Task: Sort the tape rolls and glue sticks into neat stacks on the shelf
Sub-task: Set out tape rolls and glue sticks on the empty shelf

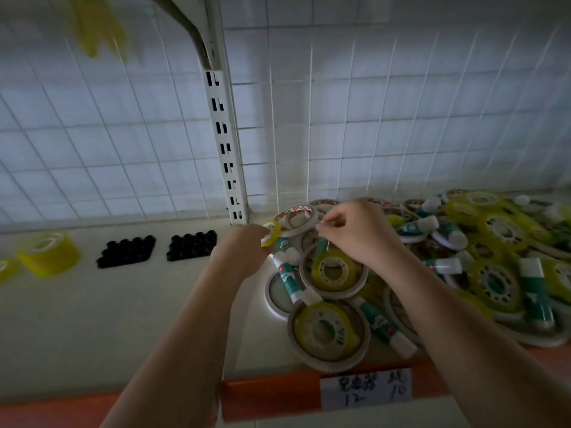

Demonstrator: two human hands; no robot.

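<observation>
A jumbled pile of yellow tape rolls [497, 284], flat white-rimmed tape rolls [329, 332] and green-and-white glue sticks [287, 276] covers the right half of the white shelf [92, 319]. My left hand [244, 248] grips a small yellow tape roll [271, 231] at the pile's left edge. My right hand [355, 231] hovers over the pile with thumb and forefinger pinched together above a yellow roll [332, 268]; what it pinches is too small to tell. Stacked yellow tape rolls [48, 253] stand at the far left.
Two clusters of small black caps [126, 251] [191, 245] sit on the shelf between the stack and the pile. A slotted metal upright [227, 149] and wire grid back the shelf. An orange front edge carries a handwritten label [366, 389].
</observation>
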